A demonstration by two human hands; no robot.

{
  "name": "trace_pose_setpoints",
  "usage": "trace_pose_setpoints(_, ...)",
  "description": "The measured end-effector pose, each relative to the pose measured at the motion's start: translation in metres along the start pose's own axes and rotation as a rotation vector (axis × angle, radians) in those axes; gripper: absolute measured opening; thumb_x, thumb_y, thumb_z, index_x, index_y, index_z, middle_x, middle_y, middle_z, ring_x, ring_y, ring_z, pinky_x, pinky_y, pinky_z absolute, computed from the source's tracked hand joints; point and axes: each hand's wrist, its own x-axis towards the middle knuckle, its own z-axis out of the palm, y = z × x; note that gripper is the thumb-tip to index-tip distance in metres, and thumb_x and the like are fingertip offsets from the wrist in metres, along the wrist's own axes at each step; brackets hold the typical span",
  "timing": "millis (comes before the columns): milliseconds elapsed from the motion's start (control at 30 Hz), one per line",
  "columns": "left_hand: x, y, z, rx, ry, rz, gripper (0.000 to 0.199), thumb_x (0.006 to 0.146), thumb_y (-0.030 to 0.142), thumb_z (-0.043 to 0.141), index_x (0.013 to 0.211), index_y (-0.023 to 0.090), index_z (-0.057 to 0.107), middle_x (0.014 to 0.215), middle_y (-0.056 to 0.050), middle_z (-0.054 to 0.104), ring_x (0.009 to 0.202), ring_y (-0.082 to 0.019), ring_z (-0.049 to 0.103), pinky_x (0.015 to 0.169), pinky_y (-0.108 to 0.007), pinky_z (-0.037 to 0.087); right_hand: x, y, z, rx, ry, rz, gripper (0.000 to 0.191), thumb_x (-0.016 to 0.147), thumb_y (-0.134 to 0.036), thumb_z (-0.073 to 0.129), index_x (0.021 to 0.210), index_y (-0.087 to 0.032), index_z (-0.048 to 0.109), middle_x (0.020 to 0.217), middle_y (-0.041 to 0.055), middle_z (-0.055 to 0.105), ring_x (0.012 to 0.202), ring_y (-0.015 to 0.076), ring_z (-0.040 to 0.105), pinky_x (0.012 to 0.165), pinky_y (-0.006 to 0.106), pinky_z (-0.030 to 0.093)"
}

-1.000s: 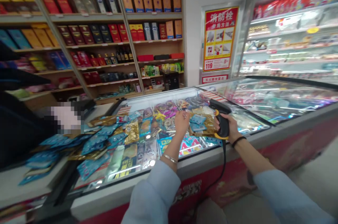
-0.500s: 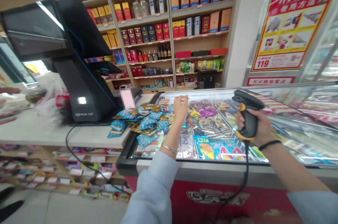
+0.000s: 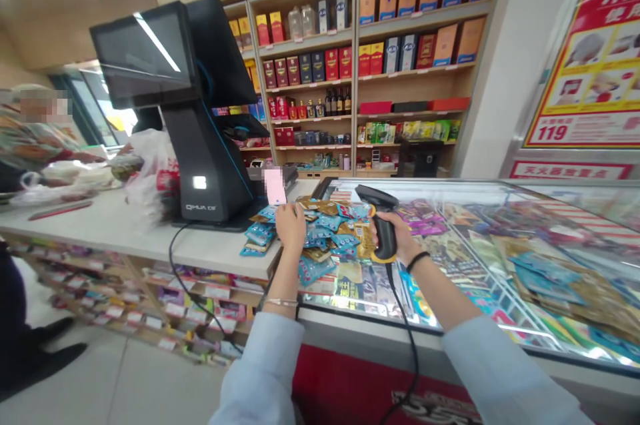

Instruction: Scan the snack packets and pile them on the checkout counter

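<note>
Over the left part of a heap of blue and gold snack packets [image 3: 330, 221] is my left hand [image 3: 291, 223], its fingers bent down towards the packets; the fingertips are hidden, so a hold on one cannot be made out. My right hand [image 3: 397, 235] is wrapped round the handle of a black and yellow barcode scanner [image 3: 384, 231], its head pointing left above the heap's right side. The heap lies across the counter's end and the glass top of a freezer [image 3: 370, 308]. A pink phone-like object [image 3: 275, 186] stands just behind my left hand.
A black checkout terminal [image 3: 205, 165] stands on the white counter [image 3: 225, 248], a plastic bag [image 3: 153, 171] beside it. More packets [image 3: 565, 285] lie on the freezer glass at right. The scanner's cable [image 3: 407, 325] hangs down in front. A person [image 3: 35, 125] is at far left.
The view has turned left. My left hand has moved left and down onto the heap's left part. My right hand has brought the scanner left, closer to the heap.
</note>
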Motion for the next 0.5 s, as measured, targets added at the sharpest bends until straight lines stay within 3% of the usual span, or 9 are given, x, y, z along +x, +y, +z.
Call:
trace_pose_setpoints(133, -0.002, -0.011, -0.001, 0.163, 0.072, 0.084, 0.034, 0.091, 0.028, 0.035, 0.092, 0.013, 0.066, 0.096, -0.015, 0.063, 0.093, -0.027, 0.056, 0.085, -0.038, 0.041, 0.014, 0.018, 0.004, -0.010, -0.014, 0.043, 0.028, 0.070, -0.042, 0.060, 0.057, -0.018, 0.056, 0.043, 0.0004, 0.054, 0.034, 0.0111, 0.048, 0.033, 0.021, 0.041)
trace_pose_setpoints(300, -0.009, 0.000, -0.014, 0.256, 0.009, 0.093, 0.040, 0.092, 0.038, 0.034, 0.088, 0.016, 0.067, 0.095, -0.014, 0.066, 0.095, -0.027, 0.058, 0.085, -0.037, 0.041, 0.012, 0.024, 0.003, 0.093, -0.017, 0.027, 0.023, 0.069, -0.040, 0.062, 0.062, -0.019, 0.055, 0.046, -0.0015, 0.055, 0.034, 0.0110, 0.049, 0.032, 0.021, 0.041)
trace_pose_setpoints(500, -0.017, 0.013, -0.023, 0.344, -0.180, -0.137, 0.048, 0.092, 0.047, 0.031, 0.087, 0.019, 0.069, 0.083, -0.014, 0.069, 0.083, -0.027, 0.065, 0.074, -0.035, 0.044, 0.009, 0.029, 0.006, 0.118, 0.010, 0.038, 0.019, 0.069, -0.037, 0.061, 0.066, -0.019, 0.056, 0.047, -0.0014, 0.057, 0.034, 0.0122, 0.050, 0.033, 0.023, 0.042)
